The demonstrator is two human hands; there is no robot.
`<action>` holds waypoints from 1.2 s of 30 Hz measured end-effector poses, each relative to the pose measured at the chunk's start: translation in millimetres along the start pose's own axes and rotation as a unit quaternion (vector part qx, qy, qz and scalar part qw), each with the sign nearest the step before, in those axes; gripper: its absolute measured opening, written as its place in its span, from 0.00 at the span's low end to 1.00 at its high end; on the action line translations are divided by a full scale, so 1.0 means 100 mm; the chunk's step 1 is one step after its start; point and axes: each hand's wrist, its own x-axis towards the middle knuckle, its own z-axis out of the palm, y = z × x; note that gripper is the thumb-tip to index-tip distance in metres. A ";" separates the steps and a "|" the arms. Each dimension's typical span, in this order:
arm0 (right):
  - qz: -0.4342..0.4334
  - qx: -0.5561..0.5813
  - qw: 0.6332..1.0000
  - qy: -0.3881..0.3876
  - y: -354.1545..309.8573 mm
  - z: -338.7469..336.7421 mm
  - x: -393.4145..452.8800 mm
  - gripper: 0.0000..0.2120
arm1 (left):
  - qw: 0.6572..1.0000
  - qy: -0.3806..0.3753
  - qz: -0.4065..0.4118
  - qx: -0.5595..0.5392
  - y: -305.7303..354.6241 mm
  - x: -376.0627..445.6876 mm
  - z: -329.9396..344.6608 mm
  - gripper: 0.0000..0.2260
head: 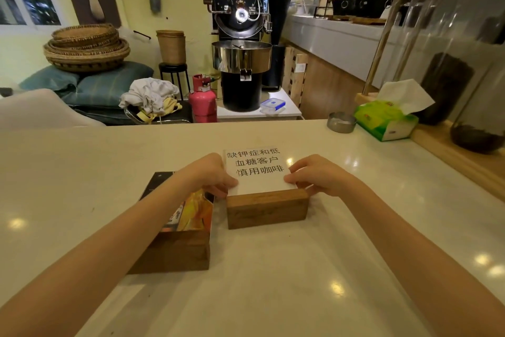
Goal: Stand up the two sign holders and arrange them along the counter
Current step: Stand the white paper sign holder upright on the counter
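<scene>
Two sign holders with wooden bases lie flat on the pale counter (pixel 273 282). The one in the middle has a brown wooden base (pixel 267 208) and a white sign panel (pixel 258 170) with black Chinese characters, lying back away from me. My left hand (pixel 210 172) grips the panel's left edge and my right hand (pixel 314 174) grips its right edge, both just above the base. A second holder (pixel 177 252) lies to the left under my left forearm, with a dark and orange printed panel (pixel 195 213).
A green tissue pack (pixel 385 120) and a round metal ashtray (pixel 341 122) sit at the counter's far right. Glass jars on a wooden ledge (pixel 464 161) border the right side. Beyond the counter stand a coffee roaster (pixel 241 63) and a pink gas cylinder (pixel 202 99).
</scene>
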 end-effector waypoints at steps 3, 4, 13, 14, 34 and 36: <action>-0.006 0.018 1.000 0.019 -0.01 -0.04 0.00 0.14 | 0.999 0.023 0.020 -0.045 0.02 -0.01 0.01 0.17; -0.007 0.023 0.999 0.031 -0.02 -0.06 -0.01 0.14 | 0.996 0.028 0.032 -0.074 0.03 -0.01 0.00 0.19; -0.146 0.040 0.983 0.106 -0.02 -0.18 -0.09 0.13 | 0.970 0.111 0.151 -0.154 0.13 0.02 -0.05 0.15; -0.161 0.040 0.979 0.117 -0.02 -0.18 -0.10 0.13 | 0.967 0.124 0.166 -0.147 0.13 0.03 -0.05 0.14; -0.250 0.073 0.950 0.171 0.17 -0.01 -0.22 0.13 | 0.922 0.197 0.331 0.034 0.02 -0.01 0.00 0.15; -0.247 0.073 0.951 0.174 0.17 0.00 -0.22 0.13 | 0.922 0.200 0.329 0.038 0.01 -0.01 0.01 0.15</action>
